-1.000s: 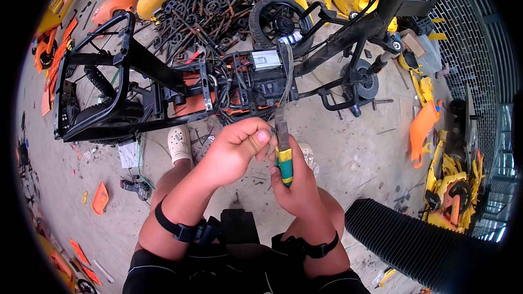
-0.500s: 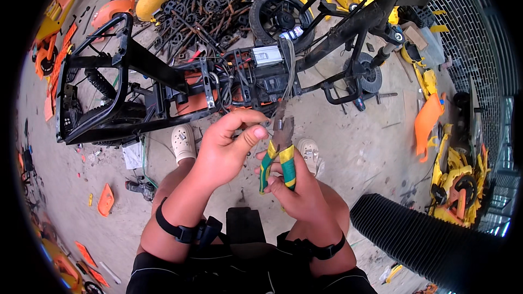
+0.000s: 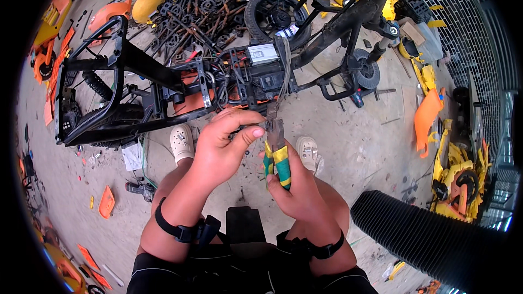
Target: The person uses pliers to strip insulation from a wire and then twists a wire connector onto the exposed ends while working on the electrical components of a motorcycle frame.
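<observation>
My right hand [image 3: 294, 188] is wrapped round the green-and-yellow handles of a pair of pliers [image 3: 281, 166], whose rusty jaws point up and away from me. My left hand [image 3: 220, 144] is closed in a pinch of thumb and forefinger beside the jaws. Whatever sits in that pinch is too small to make out. Just beyond both hands lies a black vehicle frame [image 3: 128, 125] with bundled cables, among them a grey cable bundle [image 3: 286, 71] hanging over its near side. A silver box [image 3: 262, 54] is fixed in the frame's middle.
A heap of rusty metal parts [image 3: 190, 11] lies behind the frame, next to a wheel [image 3: 278, 17]. Yellow and orange panels [image 3: 429, 117] are scattered around. At my right is a black ribbed hose [image 3: 414, 239]. A power tool [image 3: 140, 189] lies left of my legs.
The plier handles have come closer together in my right hand, and the pliers have shifted slightly left toward my left fingers. My left hand keeps its pinch almost in place.
</observation>
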Demonstrator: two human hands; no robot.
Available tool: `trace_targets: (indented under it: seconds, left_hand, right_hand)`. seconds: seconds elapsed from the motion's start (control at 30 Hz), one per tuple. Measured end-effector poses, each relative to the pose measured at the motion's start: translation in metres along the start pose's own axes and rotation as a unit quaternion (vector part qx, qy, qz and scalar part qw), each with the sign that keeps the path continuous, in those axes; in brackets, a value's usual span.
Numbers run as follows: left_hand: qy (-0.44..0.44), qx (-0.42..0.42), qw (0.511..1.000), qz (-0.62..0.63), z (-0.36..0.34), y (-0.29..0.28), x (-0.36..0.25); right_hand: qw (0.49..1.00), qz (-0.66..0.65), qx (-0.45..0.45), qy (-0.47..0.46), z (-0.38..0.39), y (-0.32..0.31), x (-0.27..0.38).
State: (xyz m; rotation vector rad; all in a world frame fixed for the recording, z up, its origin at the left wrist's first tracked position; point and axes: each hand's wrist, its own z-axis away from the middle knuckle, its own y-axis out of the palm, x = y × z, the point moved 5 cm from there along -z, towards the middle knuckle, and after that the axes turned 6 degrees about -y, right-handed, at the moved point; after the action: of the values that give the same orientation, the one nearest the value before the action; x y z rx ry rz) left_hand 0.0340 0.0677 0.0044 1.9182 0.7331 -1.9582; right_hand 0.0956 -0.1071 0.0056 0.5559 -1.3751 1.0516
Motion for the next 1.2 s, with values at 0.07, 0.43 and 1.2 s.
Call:
trace_targets:
  seconds: [0.07, 0.43, 1.2]
  left_hand:
    - [0.026, -0.002, 0.999, -0.028, -0.002, -0.001, -0.006]
    - [0.065, -0.034, 0.992, -0.102, -0.005, 0.000, -0.012]
    - [0.145, -0.100, 0.942, -0.286, 0.000, -0.005, -0.024]
  right_hand:
    - [1.000, 0.014, 0.001, 0.001, 0.000, -0.002, 0.001]
    - [0.999, 0.044, 0.006, -0.009, -0.003, -0.004, -0.004]
    - [0.993, 0.098, 0.057, 0.014, -0.006, -0.003, -0.003]
